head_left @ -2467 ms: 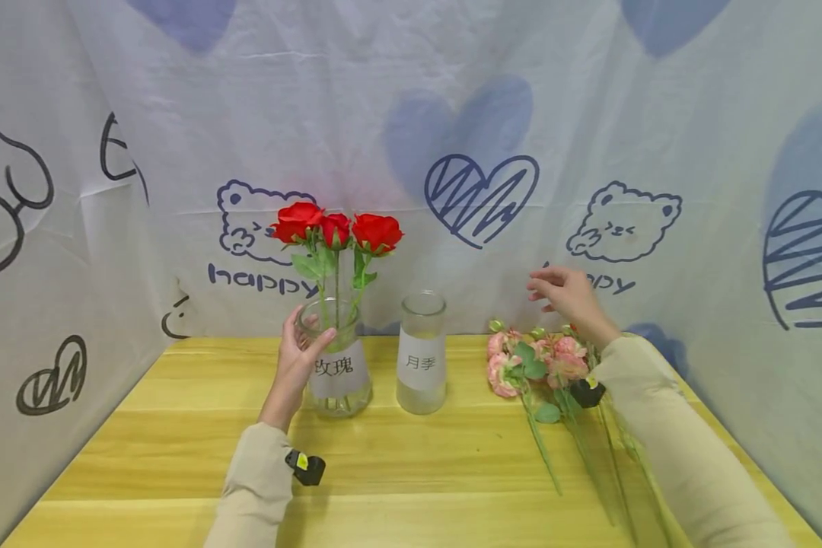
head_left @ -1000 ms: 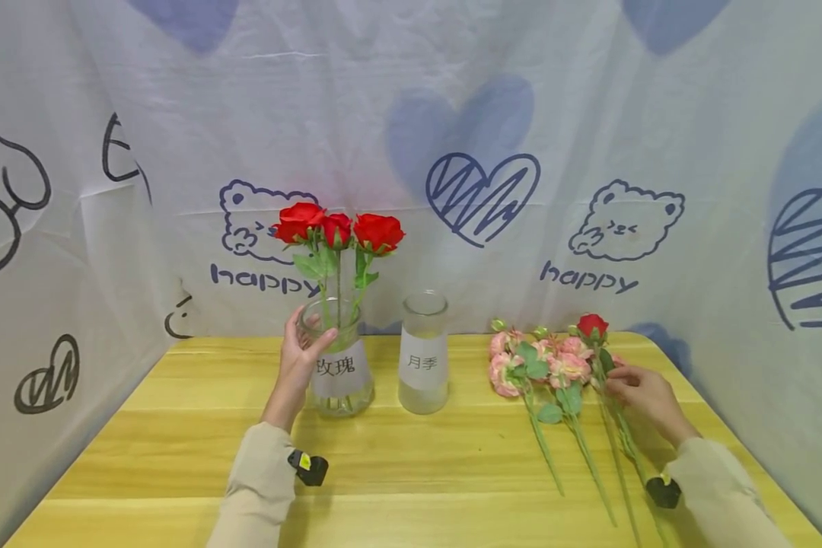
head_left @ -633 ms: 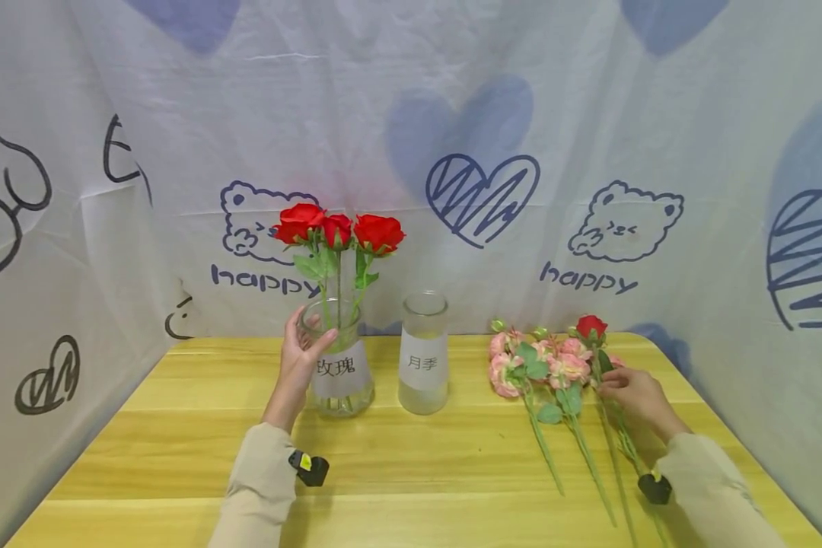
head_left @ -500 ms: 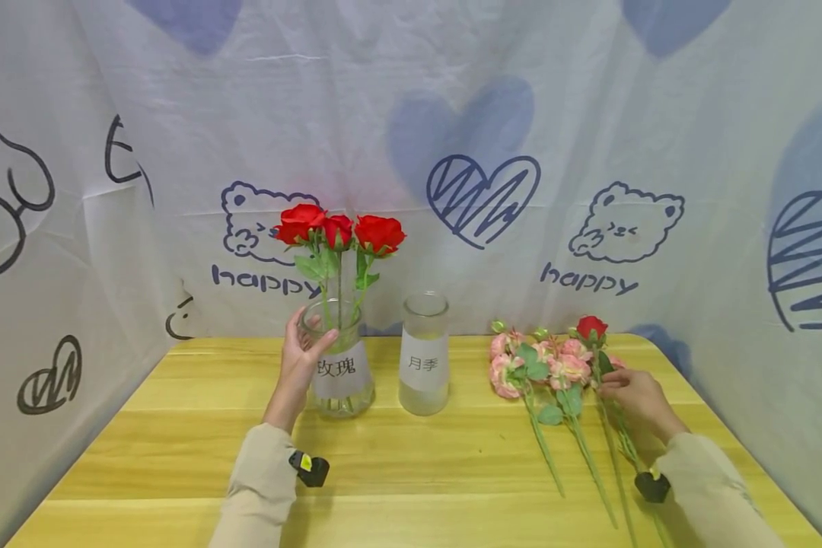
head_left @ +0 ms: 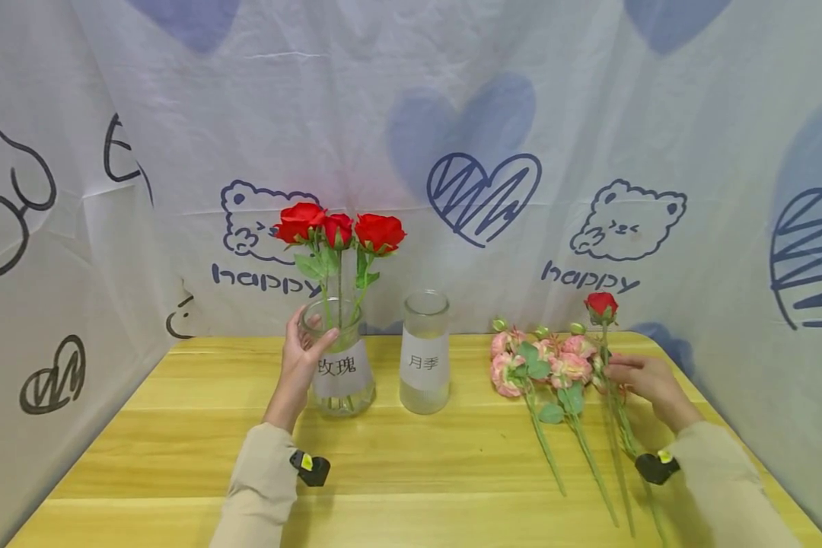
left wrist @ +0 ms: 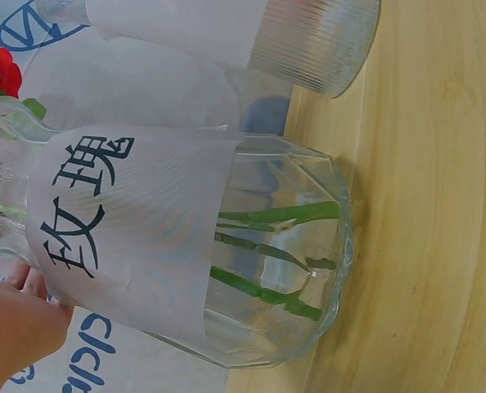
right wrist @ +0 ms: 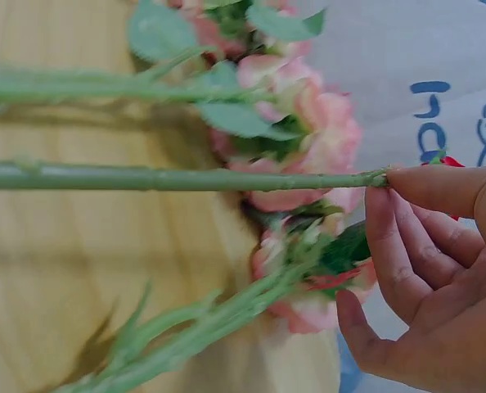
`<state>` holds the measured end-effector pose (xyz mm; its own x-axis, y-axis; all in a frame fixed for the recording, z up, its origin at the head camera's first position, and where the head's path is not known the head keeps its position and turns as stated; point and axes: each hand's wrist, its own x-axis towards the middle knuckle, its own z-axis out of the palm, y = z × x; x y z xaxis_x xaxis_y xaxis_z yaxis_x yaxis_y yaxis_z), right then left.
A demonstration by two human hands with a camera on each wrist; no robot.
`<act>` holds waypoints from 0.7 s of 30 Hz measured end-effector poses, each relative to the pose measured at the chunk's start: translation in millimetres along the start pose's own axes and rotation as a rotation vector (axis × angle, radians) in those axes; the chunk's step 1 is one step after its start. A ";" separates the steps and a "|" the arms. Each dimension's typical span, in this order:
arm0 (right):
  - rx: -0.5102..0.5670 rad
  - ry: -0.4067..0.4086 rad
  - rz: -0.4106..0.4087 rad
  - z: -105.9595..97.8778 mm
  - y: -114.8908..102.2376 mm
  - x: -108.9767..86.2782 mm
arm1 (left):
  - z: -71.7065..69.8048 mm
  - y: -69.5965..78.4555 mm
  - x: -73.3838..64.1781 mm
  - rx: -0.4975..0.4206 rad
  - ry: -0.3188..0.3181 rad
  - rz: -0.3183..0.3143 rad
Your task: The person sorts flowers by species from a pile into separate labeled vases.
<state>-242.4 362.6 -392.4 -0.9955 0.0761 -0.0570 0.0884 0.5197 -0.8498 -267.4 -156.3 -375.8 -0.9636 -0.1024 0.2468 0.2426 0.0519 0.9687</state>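
Observation:
On the left, my left hand (head_left: 303,365) grips the neck of a wide glass vase (head_left: 342,392) with a paper label. Three red roses (head_left: 301,222) stand in it, their cut stem ends (left wrist: 284,214) visible through the glass in the left wrist view. At the right, my right hand (head_left: 647,384) pinches the stem of a single red rose (head_left: 601,306) between thumb and fingertips. That stem (right wrist: 186,178) crosses the right wrist view, and the bloom rises above the pink flowers (head_left: 568,369) lying on the table.
A narrower labelled glass vase (head_left: 425,380) stands right of the wide one, with no flowers in it. Pink flowers with long stems (head_left: 592,472) lie beside and under my right hand. A printed cloth (head_left: 479,266) hangs behind the wooden table (head_left: 411,472).
My right hand has come down from above the pink flowers and taken hold of the single rose's stem. The bloom has lifted slightly. My left hand has stayed on the vase.

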 end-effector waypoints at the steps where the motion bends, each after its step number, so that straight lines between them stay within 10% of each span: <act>1: 0.008 -0.006 -0.004 -1.3 -2.2 0.3 | -0.4 -0.2 -0.2 0.001 -0.001 -0.003; 10: 0.114 -0.014 -0.057 -14.8 -19.5 0.2 | 0.4 0.1 0.0 -0.009 -0.002 0.011; 21: 0.690 -0.027 -0.068 -31.4 -41.8 11.6 | -0.2 -0.8 1.0 -0.009 -0.003 0.006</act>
<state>-256.5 368.5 -341.1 -0.9993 0.0364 0.0030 -0.0080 -0.1378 -0.9904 -268.5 -156.6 -376.3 -0.9625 -0.0994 0.2524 0.2493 0.0432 0.9675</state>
